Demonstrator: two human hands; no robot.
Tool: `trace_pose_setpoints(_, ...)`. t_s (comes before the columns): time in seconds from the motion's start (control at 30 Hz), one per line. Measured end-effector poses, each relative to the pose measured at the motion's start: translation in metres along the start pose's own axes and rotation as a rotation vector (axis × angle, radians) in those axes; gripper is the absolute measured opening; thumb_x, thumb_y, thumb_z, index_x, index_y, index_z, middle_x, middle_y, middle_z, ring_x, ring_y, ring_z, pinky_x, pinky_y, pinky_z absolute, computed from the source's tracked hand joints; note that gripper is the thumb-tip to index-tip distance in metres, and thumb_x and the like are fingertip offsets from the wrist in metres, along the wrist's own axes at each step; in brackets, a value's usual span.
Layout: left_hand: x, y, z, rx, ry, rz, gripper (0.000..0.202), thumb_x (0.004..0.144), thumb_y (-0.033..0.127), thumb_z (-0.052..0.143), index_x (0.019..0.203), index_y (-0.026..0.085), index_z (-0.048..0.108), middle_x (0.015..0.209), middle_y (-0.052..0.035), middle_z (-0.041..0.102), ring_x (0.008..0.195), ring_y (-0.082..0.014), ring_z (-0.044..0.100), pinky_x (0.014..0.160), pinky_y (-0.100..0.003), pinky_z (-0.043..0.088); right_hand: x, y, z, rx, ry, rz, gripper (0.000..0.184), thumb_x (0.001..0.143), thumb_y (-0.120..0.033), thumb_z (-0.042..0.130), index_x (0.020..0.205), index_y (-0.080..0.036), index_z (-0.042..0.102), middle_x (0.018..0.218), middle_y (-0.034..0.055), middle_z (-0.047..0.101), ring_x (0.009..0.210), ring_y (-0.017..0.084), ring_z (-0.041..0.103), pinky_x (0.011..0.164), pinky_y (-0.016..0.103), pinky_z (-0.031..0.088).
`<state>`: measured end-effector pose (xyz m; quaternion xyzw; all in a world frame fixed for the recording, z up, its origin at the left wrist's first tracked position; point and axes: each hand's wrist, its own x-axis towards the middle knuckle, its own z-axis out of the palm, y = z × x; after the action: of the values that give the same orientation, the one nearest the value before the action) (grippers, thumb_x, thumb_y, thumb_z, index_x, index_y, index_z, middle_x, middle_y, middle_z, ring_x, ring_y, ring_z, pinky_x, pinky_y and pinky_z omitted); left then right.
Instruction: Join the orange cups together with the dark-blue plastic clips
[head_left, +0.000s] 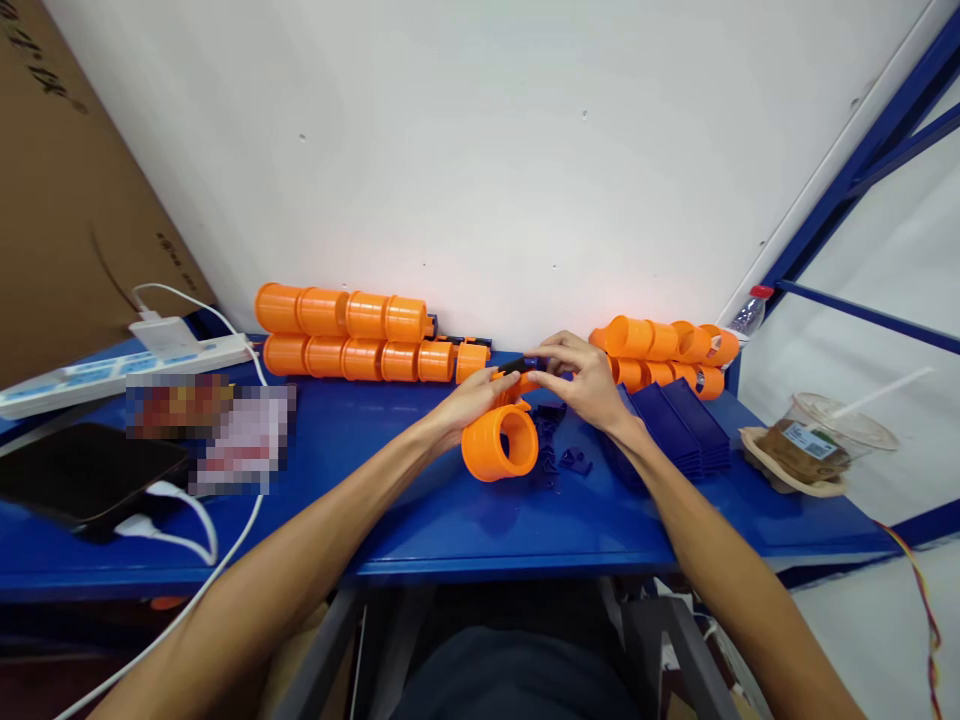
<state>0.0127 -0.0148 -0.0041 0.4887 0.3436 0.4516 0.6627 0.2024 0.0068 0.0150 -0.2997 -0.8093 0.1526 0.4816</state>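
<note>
My left hand [480,397] is closed around the back of an orange plastic cylinder [500,441] that rests on the blue table [420,510] with its open end toward me. My right hand [585,378] pinches a small dark blue clip [523,366] against the top of that cylinder. Several loose dark blue clips [561,455] lie on the table just right of the cylinder, under my right wrist.
Two rows of joined orange cylinders [352,335] lie along the wall at left, another cluster [667,350] at right. A stack of dark blue plates [679,425], an iced drink cup [814,445], a power strip [112,370], a phone [82,470] with white cables.
</note>
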Motion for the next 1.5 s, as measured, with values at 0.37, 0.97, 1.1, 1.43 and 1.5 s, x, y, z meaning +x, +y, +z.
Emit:
trace_pose_setpoints(0.37, -0.004, 0.014, 0.009, -0.09, 0.185, -0.013, 0.011, 0.099, 0.018, 0.058, 0.094, 0.013, 0.065, 0.067, -0.0025, 0.066, 0.057, -0.013, 0.064, 0.051, -0.021, 0.051, 0.0, 0.001, 0.013, 0.037, 0.2, 0.213, 0.015, 0.085, -0.036, 0.069, 0.086, -0.021, 0.075, 0.09, 0.0043, 0.072, 0.059, 0.014, 0.059, 0.053, 0.029, 0.049)
trace_pose_setpoints(0.97, -0.002, 0.005, -0.003, -0.244, -0.228, -0.131, 0.029, 0.096, 0.037, 0.066, 0.11, 0.012, 0.072, 0.069, -0.005, 0.071, 0.058, -0.0188, 0.071, 0.057, -0.028, 0.059, 0.001, 0.002, 0.028, 0.566, 0.132, 0.659, 0.059, 0.077, -0.079, 0.067, 0.076, -0.022, 0.053, 0.06, -0.0055, 0.051, 0.042, 0.006, 0.041, 0.036, 0.018, 0.021)
trace_pose_setpoints(1.1, -0.005, 0.016, 0.001, -0.258, -0.139, -0.166, 0.036, 0.103, 0.039, 0.052, 0.119, 0.013, 0.071, 0.065, -0.0047, 0.07, 0.051, -0.0164, 0.068, 0.055, -0.026, 0.058, 0.002, 0.001, 0.021, 0.685, 0.17, 0.575, 0.052, 0.075, -0.071, 0.075, 0.081, -0.021, 0.061, 0.076, 0.0017, 0.068, 0.063, 0.014, 0.062, 0.05, 0.024, 0.046)
trace_pose_setpoints(1.43, -0.002, 0.025, 0.002, -0.268, 0.035, -0.091, 0.046, 0.1, 0.05, 0.057, 0.129, 0.016, 0.069, 0.064, -0.0022, 0.068, 0.048, -0.0132, 0.064, 0.054, -0.023, 0.056, 0.0, 0.007, 0.029, 0.909, 0.17, 0.565, 0.04, 0.061, -0.042, 0.09, 0.086, -0.023, 0.065, 0.091, 0.003, 0.076, 0.092, 0.021, 0.071, 0.083, 0.036, 0.058)
trace_pose_setpoints(1.5, -0.002, 0.025, 0.002, -0.253, 0.041, -0.078, 0.046, 0.099, 0.051, 0.058, 0.128, 0.016, 0.07, 0.063, -0.0019, 0.068, 0.048, -0.0129, 0.064, 0.053, -0.023, 0.056, 0.0, 0.005, 0.032, 0.902, 0.186, 0.555, 0.04, 0.061, -0.042, 0.09, 0.084, -0.023, 0.063, 0.091, 0.003, 0.076, 0.092, 0.022, 0.071, 0.081, 0.035, 0.058)
